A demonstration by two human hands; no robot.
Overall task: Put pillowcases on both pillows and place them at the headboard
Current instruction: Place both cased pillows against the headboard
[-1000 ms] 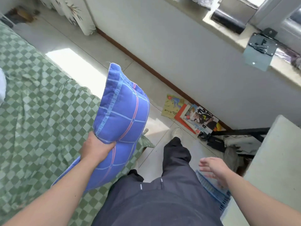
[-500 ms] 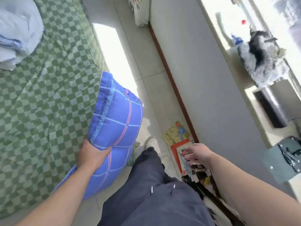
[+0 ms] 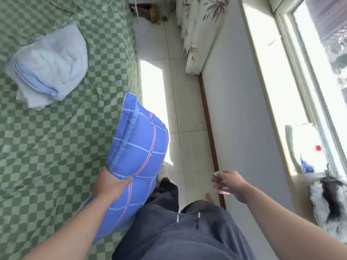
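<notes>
pillow point(image 3: 139, 156): blue, with light blue and pink lines
bed sheet point(image 3: 47, 147): green and pale green squares
folded cloth point(image 3: 48, 66): light blue
curtain point(image 3: 197, 25): white with leaves

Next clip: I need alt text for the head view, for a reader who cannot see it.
Seen from above, a person's left hand holds a blue plaid pillow by its lower edge beside a bed with a green checked cover. The right hand hangs open and empty over the tiled floor. Pale blue folded bedding lies on the bed.
</notes>
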